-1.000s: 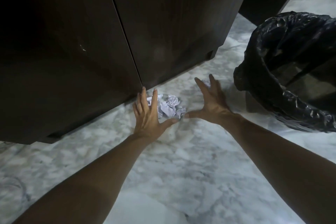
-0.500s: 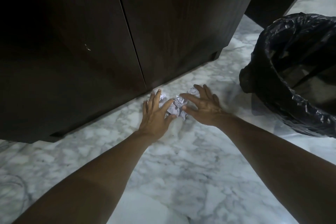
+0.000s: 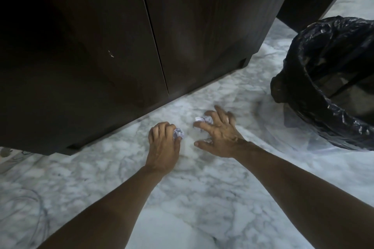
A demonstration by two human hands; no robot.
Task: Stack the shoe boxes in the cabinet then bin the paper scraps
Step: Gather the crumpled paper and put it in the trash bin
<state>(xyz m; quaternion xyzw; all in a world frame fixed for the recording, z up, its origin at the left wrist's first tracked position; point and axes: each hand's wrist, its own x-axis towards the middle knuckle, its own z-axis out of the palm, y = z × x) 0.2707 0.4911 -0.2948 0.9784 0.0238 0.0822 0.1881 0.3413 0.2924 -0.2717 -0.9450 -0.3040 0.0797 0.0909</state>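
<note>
Two bare forearms reach forward over the marble floor [image 3: 202,198]. The left hand [image 3: 163,147] curls its fingers round a crumpled scrap [image 3: 178,133]. At its 3 o'clock, slightly apart, the right hand [image 3: 219,135] claws over more scraps [image 3: 203,119] on the floor, partly blurred, fingers bent round them. Beyond, at 12 o'clock, stands the dark cabinet [image 3: 113,46], doors closed. The black-lined bin [image 3: 332,79] sits at 2 o'clock.

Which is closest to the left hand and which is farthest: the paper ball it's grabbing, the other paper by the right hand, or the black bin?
From the left hand, in the head view:
1. Paper ball, pinched in its fingers.
2. Other paper, just to the right, under the right hand.
3. Bin, far right, past the right hand.
</note>
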